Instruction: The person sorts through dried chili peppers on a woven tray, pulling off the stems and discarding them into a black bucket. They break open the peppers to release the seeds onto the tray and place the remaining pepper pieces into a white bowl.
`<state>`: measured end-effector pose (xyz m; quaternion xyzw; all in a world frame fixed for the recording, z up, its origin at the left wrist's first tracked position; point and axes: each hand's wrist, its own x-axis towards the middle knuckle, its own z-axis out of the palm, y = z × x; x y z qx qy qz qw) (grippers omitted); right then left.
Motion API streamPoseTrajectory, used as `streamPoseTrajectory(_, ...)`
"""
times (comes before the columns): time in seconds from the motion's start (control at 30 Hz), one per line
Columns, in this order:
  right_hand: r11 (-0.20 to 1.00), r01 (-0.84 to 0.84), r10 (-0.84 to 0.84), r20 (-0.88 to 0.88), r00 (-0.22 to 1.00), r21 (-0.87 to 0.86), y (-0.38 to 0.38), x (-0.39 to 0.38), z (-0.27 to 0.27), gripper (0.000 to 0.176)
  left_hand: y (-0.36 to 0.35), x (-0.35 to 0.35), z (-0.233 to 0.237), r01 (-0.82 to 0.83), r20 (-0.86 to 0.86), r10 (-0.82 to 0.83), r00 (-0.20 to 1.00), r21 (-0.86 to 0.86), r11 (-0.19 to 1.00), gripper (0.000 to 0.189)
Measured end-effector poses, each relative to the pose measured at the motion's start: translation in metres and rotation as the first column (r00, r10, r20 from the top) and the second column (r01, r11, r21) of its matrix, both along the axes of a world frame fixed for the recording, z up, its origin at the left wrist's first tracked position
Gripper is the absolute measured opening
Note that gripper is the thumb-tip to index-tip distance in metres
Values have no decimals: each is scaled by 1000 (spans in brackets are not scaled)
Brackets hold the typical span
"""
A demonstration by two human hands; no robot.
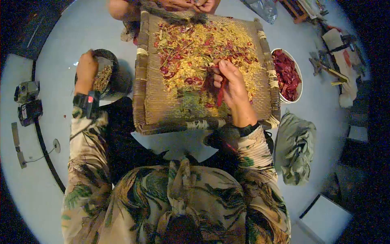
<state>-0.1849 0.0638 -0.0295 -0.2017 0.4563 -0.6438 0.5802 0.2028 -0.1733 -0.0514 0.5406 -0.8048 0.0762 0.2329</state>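
My right hand (pixel 233 83) is closed over the woven tray (pixel 152 110), its fingers wrapped round a dried red chili pepper (pixel 220 97) that hangs below them. Yellow seeds (pixel 191 53) and broken red chili pieces are scattered across the tray beneath it. At the left, my left hand (pixel 87 70) is at the rim of a dark bucket (pixel 115 67). Its fingers look curled together, and whatever they may hold is hidden. Inside the bucket lie brownish bits (pixel 103 77).
A white bucket of dried red chilies (pixel 287 75) stands right of the tray. Another person's hands (pixel 205 5) are at the far edge. A crumpled grey-green bag (pixel 295 148) lies at the right. Small dark devices (pixel 28 101) sit at the left.
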Motion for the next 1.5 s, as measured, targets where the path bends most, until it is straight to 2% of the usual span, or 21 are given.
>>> streamPoseTrajectory(0.07, 1000, 7, -7, -14, 1000, 3, -1, 1, 1, 22, -19, 27, -9, -214, 203, 170, 964, 217, 953, 24)
streamPoseTrajectory(0.13, 1000, -16, 15, -17, 1000, -26, -2, -1, -2, 21, -17, 36, -9, -220, 234, 166, 958, 228, 948, 23)
streamPoseTrajectory(0.2, 1000, -5, 4, -26, 1000, -10, -3, 1, -3, 21, -18, 20, -14, 26, -11, -24, 1000, 266, 964, 23)
streamPoseTrajectory(0.27, 1000, -18, 18, -23, 1000, 5, -5, 0, -8, 17, 18, -49, 5, 187, -137, -150, 979, 318, 929, 26)
streamPoseTrajectory(0.3, 1000, -25, 25, -21, 999, 13, -6, 1, -11, 16, 39, -81, 18, 253, -177, -200, 964, 376, 891, 31)
streamPoseTrajectory(0.33, 999, -36, 36, -34, 999, 15, -6, 2, -12, 16, 44, -97, -3, 456, -266, -387, 883, 294, 840, 30)
streamPoseTrajectory(0.37, 999, -46, 46, -47, 998, 18, -6, 3, -13, 16, 58, -122, -2, 587, -232, -540, 809, 327, 740, 30)
streamPoseTrajectory(0.4, 998, -54, 56, -61, 997, 22, -6, 4, -14, 16, 75, -139, 4, 608, -128, -606, 785, 345, 715, 28)
streamPoseTrajectory(0.47, 998, -64, 65, -91, 994, 19, -6, 3, -17, 20, 80, -157, -28, 711, -11, -720, 694, 173, 682, 20)
streamPoseTrajectory(0.53, 997, -76, 78, -101, 992, 18, -5, 4, -14, 22, 85, -167, -37, 589, 89, -660, 746, 375, 717, 19)
streamPoseTrajectory(0.63, 995, -96, 97, -95, 991, 21, -4, 6, -8, 23, 77, -173, -49, 483, 225, -650, 726, 505, 715, 18)
streamPoseTrajectory(0.73, 995, -87, 91, -122, 988, 38, -2, 7, -7, 22, 78, -177, -52, 507, 240, -652, 720, 460, 729, 16)
streamPoseTrajectory(0.83, 995, -99, 103, -167, 981, 33, -4, 6, -8, 20, 77, -176, -38, 430, 94, -515, 852, 436, 791, 15)
streamPoseTrajectory(0.93, 994, -105, 106, -142, 984, 19, -2, 9, -2, 19, 63, -168, -49, 676, -440, -526, 728, 331, 658, 16)
streamPoseTrajectory(0.97, 994, -109, 112, -155, 982, 28, -2, 10, -2, 18, 53, -165, -55, 734, -543, -503, 673, 405, 545, 18)
streamPoseTrajectory(1.07, 990, -128, 136, -183, 974, 57, -4, 11, -8, 17, 66, -169, -10, 755, -759, -37, 650, 640, 144, 13)
streamPoseTrajectory(1.1, 988, -139, 148, -186, 971, 64, -5, 13, -10, 17, 70, -170, -5, 784, -789, -8, 615, 610, 114, 13)
streamPoseTrajectory(1.2, 986, -144, 160, -210, 965, 88, -6, 17, -10, 16, 74, -172, -10, 786, -792, 32, 609, 609, 108, 12)
streamPoseTrajectory(1.3, 990, -94, 115, -208, 971, 106, -6, 17, -14, 14, 88, -179, -22, 708, -604, -386, 697, 495, 504, 11)
streamPoseTrajectory(1.43, 995, -1, 25, -233, 972, 104, -9, 4, -22, 10, 106, -189, -27, 653, -325, -590, 740, 556, 514, 18)
streamPoseTrajectory(1.5, 990, 28, 18, -316, 949, 140, -11, -4, -24, 9, 114, -195, -28, 674, -292, -634, 716, 528, 518, 13)
